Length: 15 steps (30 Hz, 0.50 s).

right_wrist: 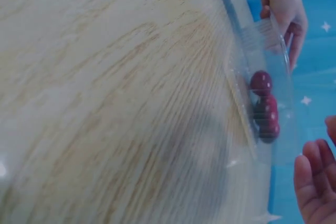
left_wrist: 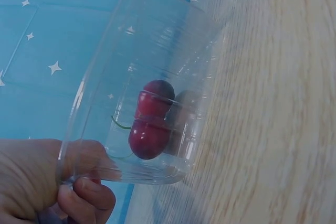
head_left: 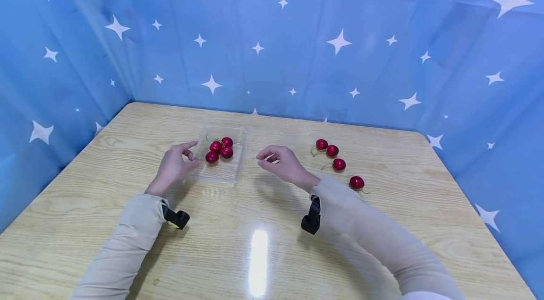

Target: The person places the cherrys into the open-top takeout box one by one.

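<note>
A clear plastic container [head_left: 239, 151] sits on the table left of centre, holding several dark red cherries [head_left: 216, 147], some with green stems. At its left side, my left hand [head_left: 172, 167] pinches the rim between thumb and fingers, which shows plainly in the left wrist view. My right hand [head_left: 282, 163] hovers to the right of the container, apart from it, fingers loosely bent and nothing between them. In the right wrist view its fingers [right_wrist: 316, 171] are relaxed beside the container wall. Further right, several loose cherries [head_left: 338, 164] lie on the wood.
The light wooden table [head_left: 204, 252] reaches back to a blue curtain [head_left: 289, 64] with white stars, which also hangs along both sides. The loose cherries' row runs near my right forearm [head_left: 365, 219].
</note>
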Motion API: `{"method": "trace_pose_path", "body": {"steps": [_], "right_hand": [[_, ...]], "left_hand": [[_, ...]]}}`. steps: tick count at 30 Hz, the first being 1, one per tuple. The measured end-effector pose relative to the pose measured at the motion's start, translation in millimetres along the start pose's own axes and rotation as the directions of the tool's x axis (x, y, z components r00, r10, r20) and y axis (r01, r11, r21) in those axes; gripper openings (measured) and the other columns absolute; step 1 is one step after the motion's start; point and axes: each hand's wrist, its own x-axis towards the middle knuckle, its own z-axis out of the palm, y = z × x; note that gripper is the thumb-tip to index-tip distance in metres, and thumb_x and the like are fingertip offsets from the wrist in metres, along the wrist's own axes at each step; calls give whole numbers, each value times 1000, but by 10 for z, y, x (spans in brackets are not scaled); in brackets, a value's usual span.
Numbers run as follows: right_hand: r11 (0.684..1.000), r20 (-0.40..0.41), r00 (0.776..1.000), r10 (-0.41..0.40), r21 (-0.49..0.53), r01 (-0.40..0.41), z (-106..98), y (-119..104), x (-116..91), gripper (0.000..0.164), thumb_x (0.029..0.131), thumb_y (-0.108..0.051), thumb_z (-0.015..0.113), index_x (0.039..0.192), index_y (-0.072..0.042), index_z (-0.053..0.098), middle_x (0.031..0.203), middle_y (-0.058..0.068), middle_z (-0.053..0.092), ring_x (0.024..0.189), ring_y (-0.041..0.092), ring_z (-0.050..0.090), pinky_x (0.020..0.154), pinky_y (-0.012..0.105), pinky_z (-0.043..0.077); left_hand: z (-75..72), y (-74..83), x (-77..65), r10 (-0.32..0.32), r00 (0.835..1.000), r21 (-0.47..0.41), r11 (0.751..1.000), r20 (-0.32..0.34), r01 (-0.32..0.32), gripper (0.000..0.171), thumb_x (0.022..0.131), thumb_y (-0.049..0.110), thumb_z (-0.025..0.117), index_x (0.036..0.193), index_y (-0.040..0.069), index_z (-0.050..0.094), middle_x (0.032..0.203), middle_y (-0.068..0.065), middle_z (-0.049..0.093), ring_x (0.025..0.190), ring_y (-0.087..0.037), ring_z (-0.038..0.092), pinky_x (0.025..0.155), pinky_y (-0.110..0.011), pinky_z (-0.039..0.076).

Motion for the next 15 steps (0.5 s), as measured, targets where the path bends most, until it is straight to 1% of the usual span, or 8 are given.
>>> {"method": "trace_pose_path", "body": {"steps": [10,15], "right_hand": [[999,-36,999,-19,34,20,-152,141,-180,22,86,-14,56,102,0,61,101,8,59,83,20,56,70,31,47],[999,-68,997,-34,16,35,-247,244,-265,22,86,-14,57,101,2,61,100,10,59,83,22,57,70,31,47]], "left_hand": [[2,-2,5,-6,1000,-3,1000,-2,6,56,74,3,58,129,-1,44,79,-8,55,42,-9,32,40,-24,29],[2,-5,11,-8,1000,-5,1000,1,8,56,74,3,58,129,0,44,78,-8,55,42,-9,31,40,-23,29]]}}
